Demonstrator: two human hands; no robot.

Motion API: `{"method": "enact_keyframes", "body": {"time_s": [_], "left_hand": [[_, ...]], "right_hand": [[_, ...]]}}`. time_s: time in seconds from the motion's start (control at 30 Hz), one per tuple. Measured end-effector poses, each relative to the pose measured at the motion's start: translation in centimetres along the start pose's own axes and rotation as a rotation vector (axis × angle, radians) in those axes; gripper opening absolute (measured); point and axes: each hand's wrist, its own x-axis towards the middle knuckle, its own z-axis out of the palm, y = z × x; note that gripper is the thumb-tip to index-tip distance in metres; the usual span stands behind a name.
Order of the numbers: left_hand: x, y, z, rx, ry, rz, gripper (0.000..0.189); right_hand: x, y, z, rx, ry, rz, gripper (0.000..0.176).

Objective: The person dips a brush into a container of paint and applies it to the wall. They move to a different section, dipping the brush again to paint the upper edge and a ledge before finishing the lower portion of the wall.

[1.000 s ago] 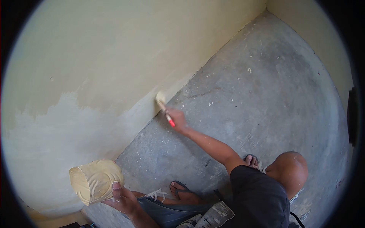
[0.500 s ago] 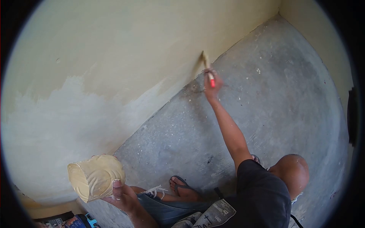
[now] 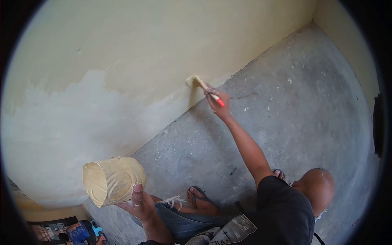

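My right hand (image 3: 216, 100) is closed around the handle of a paintbrush (image 3: 203, 84), which has a pale wooden handle with a red end. The bristles press against the wall (image 3: 163, 49) low down, a little above the floor line. Cream paint covers the wall's upper and right part, while a whitish patch (image 3: 81, 118) spreads over the lower left. Held in my left hand (image 3: 141, 206) is a paint-smeared, cream-coloured container (image 3: 122, 179), tilted so its mouth faces left. My thumb lies on its side, and the other fingers are mostly hidden beneath it.
Grey concrete floor (image 3: 269, 122) with paint specks runs along the wall to a corner at upper right. My sandalled foot (image 3: 202, 200) rests near the middle bottom. Several items, among them a blue object (image 3: 81, 232), lie at lower left. A dark object (image 3: 379, 124) stands at the right edge.
The brush and my right hand have moved left and down along the wall. The view has shifted slightly, and the container stays in my left hand.
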Motion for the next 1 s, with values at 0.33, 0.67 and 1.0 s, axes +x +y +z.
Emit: {"method": "enact_keyframes", "body": {"time_s": [0.33,0.67,1.0], "left_hand": [[0.4,-0.5,-1.5,0.018,-0.019,0.039,0.090],[1.2,-0.3,-2.6,0.016,-0.069,0.113,0.081],[1.4,-0.9,-2.7,0.005,-0.054,0.104,0.080]], "right_hand": [[-7.3,-5.0,12.0,-0.330,-0.041,-0.077,0.012],[-1.3,-0.4,2.1,0.048,-0.002,0.079,0.011],[-9.8,-3.6,12.5,-0.344,-0.175,-0.034,0.014]]}}
